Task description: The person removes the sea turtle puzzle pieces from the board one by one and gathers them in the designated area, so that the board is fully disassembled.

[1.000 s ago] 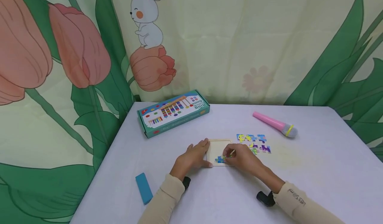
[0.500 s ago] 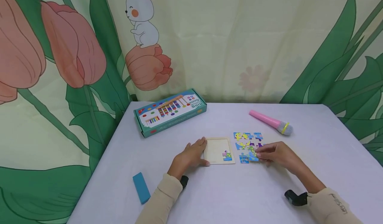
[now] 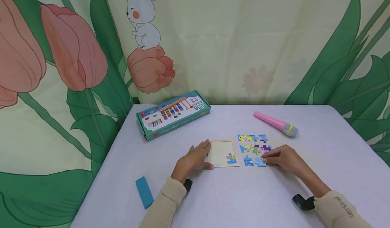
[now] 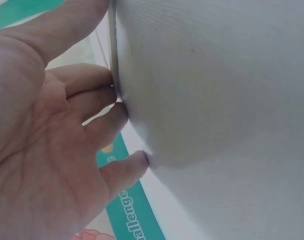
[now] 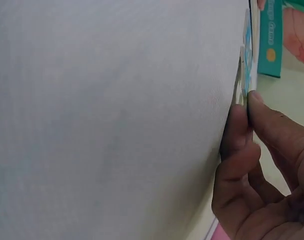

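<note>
My left hand (image 3: 195, 158) lies at the left side of a shallow wooden puzzle tray (image 3: 217, 153), thumb and fingers stretched along its edge. In the left wrist view the fingertips (image 4: 119, 112) touch the tray's edge and the tabletop. Inside the tray's lower right corner sit joined puzzle pieces (image 3: 231, 158) in pink, green and blue. My right hand (image 3: 283, 157) pinches a blue puzzle piece (image 3: 260, 162) between thumb and index finger, low over the table right of the tray. In the right wrist view that piece (image 5: 246, 75) shows edge-on, other fingers curled beneath.
Several loose puzzle pieces (image 3: 248, 148) lie in rows right of the tray. Behind are a green game box (image 3: 173, 114) and a pink toy microphone (image 3: 275, 123). A blue block (image 3: 144, 192) lies left of my left forearm, on the white-covered table (image 3: 237, 197).
My right hand has left the tray's lower part and moved right to the loose pieces, where it pinches one. The pieces in the tray now show at the lower right corner. My left hand stays put.
</note>
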The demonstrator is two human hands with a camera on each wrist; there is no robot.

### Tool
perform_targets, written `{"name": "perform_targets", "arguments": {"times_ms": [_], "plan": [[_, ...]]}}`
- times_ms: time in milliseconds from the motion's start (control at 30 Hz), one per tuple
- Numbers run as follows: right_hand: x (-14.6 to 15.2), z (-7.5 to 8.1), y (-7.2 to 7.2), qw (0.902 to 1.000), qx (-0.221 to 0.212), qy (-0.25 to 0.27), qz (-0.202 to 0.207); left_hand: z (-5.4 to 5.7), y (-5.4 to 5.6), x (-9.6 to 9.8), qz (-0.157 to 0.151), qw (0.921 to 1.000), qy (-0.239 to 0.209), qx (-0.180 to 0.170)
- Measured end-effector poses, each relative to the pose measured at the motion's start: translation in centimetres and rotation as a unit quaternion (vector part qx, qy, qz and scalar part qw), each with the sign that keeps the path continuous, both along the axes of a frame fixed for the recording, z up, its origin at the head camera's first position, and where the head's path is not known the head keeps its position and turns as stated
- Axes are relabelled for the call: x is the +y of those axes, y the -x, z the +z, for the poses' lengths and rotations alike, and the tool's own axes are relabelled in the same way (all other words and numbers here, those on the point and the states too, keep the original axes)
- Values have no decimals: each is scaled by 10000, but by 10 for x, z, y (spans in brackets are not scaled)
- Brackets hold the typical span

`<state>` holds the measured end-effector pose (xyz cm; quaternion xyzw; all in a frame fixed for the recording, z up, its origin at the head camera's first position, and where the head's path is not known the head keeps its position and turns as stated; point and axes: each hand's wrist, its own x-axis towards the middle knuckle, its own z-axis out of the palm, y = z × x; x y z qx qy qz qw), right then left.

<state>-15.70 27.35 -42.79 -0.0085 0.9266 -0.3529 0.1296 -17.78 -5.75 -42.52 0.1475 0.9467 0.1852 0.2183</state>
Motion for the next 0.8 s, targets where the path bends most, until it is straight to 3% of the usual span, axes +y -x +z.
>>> {"name": "perform_targets", "arguments": {"times_ms": [467,800], "plan": [[-25,8,-1,9905,831,-969,511,-1,2,0,-46,9999,100,2],[-87,1,10,9802,1320,-343,1436,0,4,0,-45,9998,203,-39]]}}
